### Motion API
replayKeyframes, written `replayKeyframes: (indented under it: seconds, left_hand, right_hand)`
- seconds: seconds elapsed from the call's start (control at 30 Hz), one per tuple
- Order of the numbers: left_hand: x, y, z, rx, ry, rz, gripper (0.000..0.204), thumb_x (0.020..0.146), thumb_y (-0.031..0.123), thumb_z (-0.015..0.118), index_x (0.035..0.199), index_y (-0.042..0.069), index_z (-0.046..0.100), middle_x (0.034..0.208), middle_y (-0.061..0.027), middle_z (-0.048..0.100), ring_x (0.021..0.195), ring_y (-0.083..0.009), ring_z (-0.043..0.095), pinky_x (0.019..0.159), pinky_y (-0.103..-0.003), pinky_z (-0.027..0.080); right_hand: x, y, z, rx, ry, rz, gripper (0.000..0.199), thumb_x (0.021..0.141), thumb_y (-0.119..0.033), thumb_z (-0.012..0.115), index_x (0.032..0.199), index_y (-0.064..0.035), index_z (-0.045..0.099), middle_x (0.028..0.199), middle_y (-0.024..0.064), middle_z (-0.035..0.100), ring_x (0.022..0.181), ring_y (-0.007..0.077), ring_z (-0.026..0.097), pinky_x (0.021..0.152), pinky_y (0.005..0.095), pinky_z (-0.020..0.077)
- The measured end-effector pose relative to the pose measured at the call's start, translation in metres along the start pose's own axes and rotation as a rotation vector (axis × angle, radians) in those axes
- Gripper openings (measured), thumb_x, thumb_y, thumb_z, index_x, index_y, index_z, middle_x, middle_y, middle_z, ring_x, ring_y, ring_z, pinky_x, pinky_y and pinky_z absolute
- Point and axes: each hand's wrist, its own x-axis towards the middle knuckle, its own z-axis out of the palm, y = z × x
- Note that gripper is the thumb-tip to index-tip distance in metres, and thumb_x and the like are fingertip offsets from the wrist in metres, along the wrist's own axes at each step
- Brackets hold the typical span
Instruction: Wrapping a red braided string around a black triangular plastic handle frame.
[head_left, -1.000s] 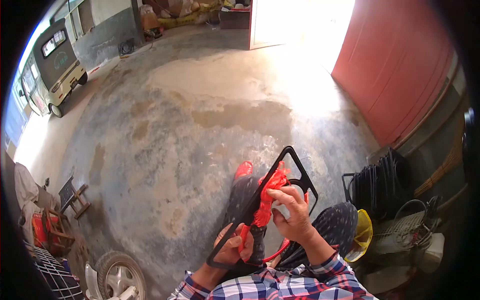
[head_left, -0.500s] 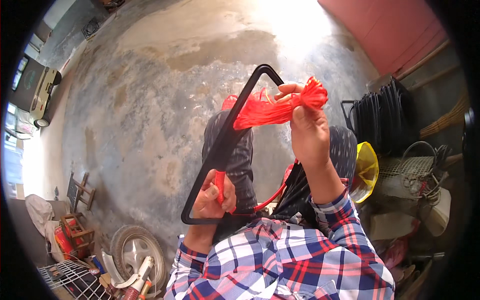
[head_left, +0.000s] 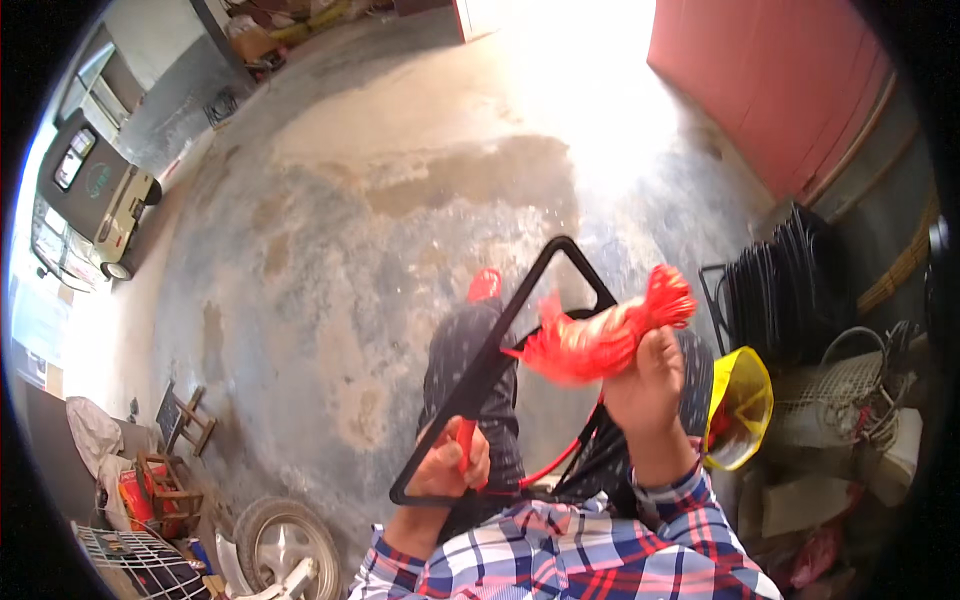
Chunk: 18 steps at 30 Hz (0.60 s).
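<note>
Red hank (head_left: 590,347) w/ blk frame (head_left: 480,378)

The stained floor (head_left: 330,330) bears a wheel (head_left: 284,549), a stool (head_left: 170,415) and a vehicle (head_left: 98,195).

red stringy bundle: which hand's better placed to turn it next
Probably the right hand: it holds the red stringy bundle, while the left hand holds a red cylindrical piece near the lower end of the black angular frame.

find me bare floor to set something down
The widest bare patch is concrete floor ahead of the black frame in the left hand, between the small vehicle and red panel. Another lies between the small stool and left leg. Crowded: around the wheel, and by the black stack and yellow container.
</note>
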Motion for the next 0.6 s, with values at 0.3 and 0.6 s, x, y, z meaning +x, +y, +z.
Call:
replayKeyframes:
  seconds: [0.3, 0.6]
  left_hand:
    - [-0.003, -0.011, 0.013, -0.094, 0.199, -0.082, 0.033, 0.088, 0.017, 0.068, 0.119, 0.009, 0.061, 0.081, -0.0110, 0.057, 0.058, -0.0177, 0.052, 0.048, -0.030, 0.041]
    - [0.003, 0.000, 0.024, -0.116, 0.244, -0.050, 0.040, 0.087, 0.022, 0.070, 0.123, 0.010, 0.058, 0.079, -0.0089, 0.055, 0.059, -0.0174, 0.052, 0.050, -0.030, 0.042]
  right_hand:
    - [0.005, -0.015, 0.003, 0.067, 0.113, -0.115, 0.034, 0.100, -0.032, 0.054, 0.115, -0.0013, 0.057, 0.107, 0.0119, 0.064, 0.100, 0.0243, 0.062, 0.092, 0.0425, 0.0492]
    - [-0.001, -0.017, 0.006, -0.472, -0.148, -0.160, 0.023, 0.095, -0.020, 0.063, 0.106, 0.0006, 0.062, 0.098, 0.0115, 0.068, 0.088, 0.0163, 0.064, 0.082, 0.0310, 0.0510]
